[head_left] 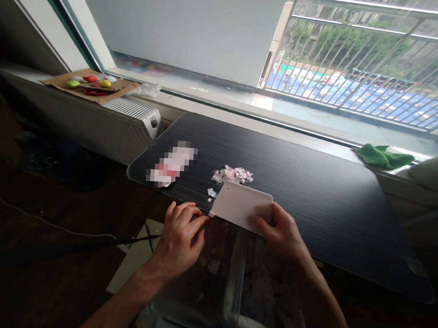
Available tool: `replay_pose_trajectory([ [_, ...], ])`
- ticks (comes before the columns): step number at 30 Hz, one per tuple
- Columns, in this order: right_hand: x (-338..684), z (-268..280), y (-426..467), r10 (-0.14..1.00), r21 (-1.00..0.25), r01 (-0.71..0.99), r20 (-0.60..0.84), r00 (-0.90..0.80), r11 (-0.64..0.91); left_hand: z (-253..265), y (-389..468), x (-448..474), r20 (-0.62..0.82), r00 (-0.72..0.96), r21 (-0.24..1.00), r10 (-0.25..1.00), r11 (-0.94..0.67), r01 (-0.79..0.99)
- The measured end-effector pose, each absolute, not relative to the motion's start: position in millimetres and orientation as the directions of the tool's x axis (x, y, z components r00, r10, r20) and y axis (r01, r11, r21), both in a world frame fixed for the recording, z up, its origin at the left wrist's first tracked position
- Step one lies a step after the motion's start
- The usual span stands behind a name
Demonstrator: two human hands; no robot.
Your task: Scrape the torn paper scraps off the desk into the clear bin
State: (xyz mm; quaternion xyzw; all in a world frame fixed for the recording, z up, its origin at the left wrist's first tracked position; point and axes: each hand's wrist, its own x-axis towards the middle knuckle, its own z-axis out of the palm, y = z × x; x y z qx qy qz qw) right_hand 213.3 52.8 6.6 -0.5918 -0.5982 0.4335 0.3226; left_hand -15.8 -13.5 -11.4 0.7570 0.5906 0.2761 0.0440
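My right hand (283, 232) grips a flat white plastic scraper (244, 205) with a small hole in one corner, its thumb on the face. The scraper stands tilted on the black table (310, 184) near the front edge. A heap of torn paper scraps (233, 174) lies just behind it, and a few loose bits (211, 192) lie to its left. At the table edge, my left hand (181, 233) has loosely bent, parted fingers. Its index fingertip is close to a small scrap at the scraper's lower left corner; whether they touch is unclear.
Below the table edge sits a clear plastic bin (239, 284) with scraps inside. A blurred-out pinkish item (172, 165) lies on the table's left. A radiator (133, 116), a brown sheet (57, 80) with coloured objects and a green cloth (382, 156) are by the window.
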Motion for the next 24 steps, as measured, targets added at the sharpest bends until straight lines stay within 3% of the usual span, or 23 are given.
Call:
replay_pose_trajectory([
  [5,219.2,13.2,42.8,0.98,-0.891,0.447,-0.148,-0.135,-0.073,-9.9,-13.7,-14.9,0.361,0.139,0.41,0.922,-0.291,0.865],
  [10,212.4,22.5,59.0,1.0,-0.882,0.471,-0.019,0.021,-0.027,-11.7,-12.4,-14.0,0.375,0.121,0.421,0.919,-0.285,0.861],
  [16,185.0,20.9,89.2,0.996,-0.804,0.589,0.046,-0.077,0.083,-11.3,-11.6,-15.7,0.381,0.124,0.419,0.916,-0.291,0.86],
  [24,192.2,29.6,89.7,0.994,-0.736,0.672,0.11,-0.002,0.083,-13.4,-11.8,-18.5,0.372,0.109,0.422,0.922,-0.273,0.865],
])
